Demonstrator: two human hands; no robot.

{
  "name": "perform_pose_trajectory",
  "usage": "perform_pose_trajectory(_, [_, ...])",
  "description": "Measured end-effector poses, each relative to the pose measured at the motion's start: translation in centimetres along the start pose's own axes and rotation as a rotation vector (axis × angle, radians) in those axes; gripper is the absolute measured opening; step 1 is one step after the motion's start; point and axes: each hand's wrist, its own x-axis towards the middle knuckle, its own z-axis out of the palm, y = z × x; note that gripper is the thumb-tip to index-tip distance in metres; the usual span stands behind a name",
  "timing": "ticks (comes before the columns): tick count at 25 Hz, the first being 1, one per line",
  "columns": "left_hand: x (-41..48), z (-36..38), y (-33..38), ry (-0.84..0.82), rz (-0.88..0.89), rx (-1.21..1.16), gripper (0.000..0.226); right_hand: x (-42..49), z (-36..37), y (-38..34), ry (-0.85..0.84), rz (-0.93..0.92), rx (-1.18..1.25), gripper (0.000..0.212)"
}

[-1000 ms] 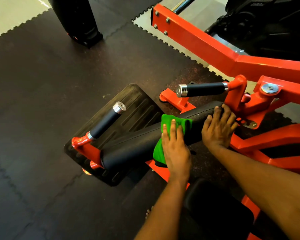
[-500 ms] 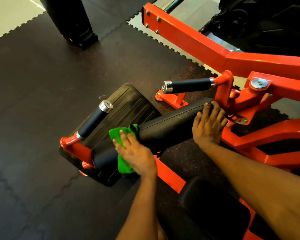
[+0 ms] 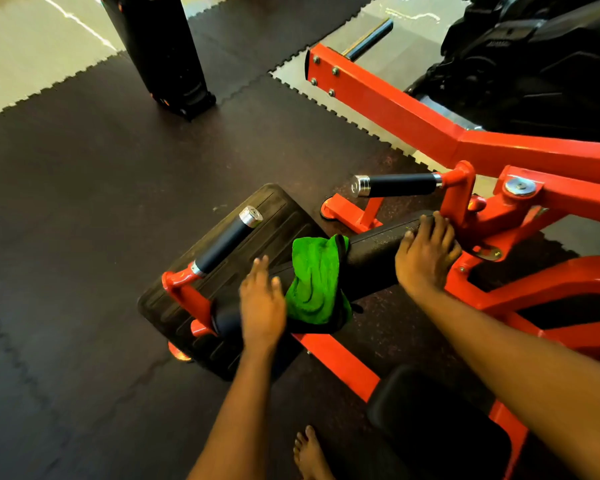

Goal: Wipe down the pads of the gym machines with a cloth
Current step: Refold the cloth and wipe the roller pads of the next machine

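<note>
A long black roller pad [image 3: 374, 258] runs across an orange gym machine [image 3: 413, 119]. A green cloth [image 3: 314, 278] hangs draped over the middle of the pad, with no hand on it. My left hand [image 3: 262, 306] is just left of the cloth, over the pad's left part, fingers straight and blurred by motion. My right hand [image 3: 426, 254] rests flat on the pad's right end, fingers spread, beside the orange bracket.
Two black handles with chrome caps [image 3: 227, 242] [image 3: 395, 184] stick out above the pad. A ribbed black footplate [image 3: 264, 216] lies beyond it. A black seat pad [image 3: 437, 431] sits at lower right, my bare foot [image 3: 309, 455] beside it. A black post [image 3: 163, 53] stands on the rubber floor.
My left hand has come off the green cloth, which now hangs nearer the pad's middle. Before that the hand swept the cloth leftward along the pad. My right hand stayed put.
</note>
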Motion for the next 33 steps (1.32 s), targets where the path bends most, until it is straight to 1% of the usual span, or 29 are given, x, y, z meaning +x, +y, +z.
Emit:
perform_pose_trajectory(1, [-0.2,-0.9,-2.1,-0.021,-0.006,0.091,0.054,-1.3,-0.1,-1.6,0.030,0.017,0.095,0.047])
perform_pose_trajectory(2, [-0.7,-1.2,-3.5,-0.066,0.001,0.171,0.057,-3.1,-0.2,-3.8,0.052,-0.024,0.190,0.049])
perform_pose_trajectory(3, [-1.2,-1.2,-4.3,-0.114,0.009,0.231,0.060,-5.2,-0.2,-6.2,0.042,-0.116,0.271,0.050])
perform_pose_trajectory(4, [-1.8,-1.0,-4.6,-0.147,0.012,0.269,0.065,-7.5,0.0,-8.8,-0.026,-0.221,0.299,0.052])
perform_pose_trajectory(5, [-2.1,-0.8,-4.6,-0.163,0.016,0.305,0.071,-9.8,0.4,-11.1,-0.129,-0.311,0.255,0.055])
perform_pose_trajectory(6, [-2.3,-0.7,-4.7,-0.164,0.015,0.326,0.076,-11.6,1.2,-12.6,-0.214,-0.356,0.170,0.057])
perform_pose_trajectory(7, [-2.5,-0.9,-4.7,-0.157,0.015,0.340,0.077,-12.7,2.1,-13.1,-0.263,-0.355,0.081,0.060])
perform_pose_trajectory(9, [-2.7,-1.3,-5.1,-0.151,0.021,0.381,0.078,-12.4,3.1,-11.9,-0.278,-0.349,-0.048,0.062])
perform_pose_trajectory(11, [-2.6,-1.6,-5.4,-0.173,0.006,0.393,0.078,-10.1,2.8,-8.8,-0.260,-0.421,-0.103,0.061])
perform_pose_trajectory(13, [-2.8,-1.7,-5.2,-0.167,-0.004,0.392,0.078,-6.6,1.2,-4.9,-0.235,-0.457,-0.141,0.058])
perform_pose_trajectory(15, [-2.8,-1.7,-4.8,-0.146,-0.013,0.385,0.078,-2.3,-0.6,-1.1,-0.226,-0.434,-0.158,0.052])
perform_pose_trajectory(16, [-2.8,-1.8,-4.7,-0.140,-0.018,0.381,0.078,-0.3,-1.3,0.2,-0.223,-0.387,-0.167,0.049])
perform_pose_trajectory(18, [-2.8,-1.7,-4.4,-0.126,-0.029,0.376,0.079,2.0,-1.9,0.5,-0.197,-0.214,-0.134,0.043])
perform_pose_trajectory(20, [-2.8,-1.6,-4.0,-0.117,-0.041,0.383,0.080,1.0,-1.1,-1.9,-0.151,-0.049,-0.058,0.043])
perform_pose_trajectory(21, [-2.7,-1.4,-3.8,-0.113,-0.048,0.390,0.080,-0.7,-0.5,-3.7,-0.144,-0.034,-0.036,0.046])
perform_pose_trajectory(23, [-2.6,-1.3,-3.7,-0.108,-0.046,0.406,0.082,-5.8,1.1,-7.2,-0.151,-0.125,-0.034,0.056])
perform_pose_trajectory(25, [-2.6,-1.2,-3.8,-0.104,-0.045,0.417,0.082,-9.9,2.1,-8.6,-0.208,-0.289,-0.053,0.062])
perform_pose_trajectory(27, [-2.6,-1.2,-4.0,-0.101,-0.032,0.425,0.082,-9.4,1.5,-7.2,-0.238,-0.464,-0.077,0.066])
perform_pose_trajectory(28, [-2.6,-1.2,-4.1,-0.104,-0.029,0.423,0.082,-8.0,0.6,-5.7,-0.246,-0.517,-0.102,0.068])
perform_pose_trajectory(29, [-2.6,-1.2,-4.2,-0.108,-0.029,0.420,0.081,-6.2,-0.1,-3.8,-0.233,-0.531,-0.126,0.070])
perform_pose_trajectory(30, [-2.6,-1.2,-4.3,-0.111,-0.034,0.416,0.081,-4.3,-0.7,-1.8,-0.207,-0.500,-0.145,0.069])
perform_pose_trajectory(33, [-2.5,-1.2,-4.3,-0.122,-0.035,0.410,0.081,0.5,-2.3,1.8,-0.191,-0.314,-0.173,0.057])
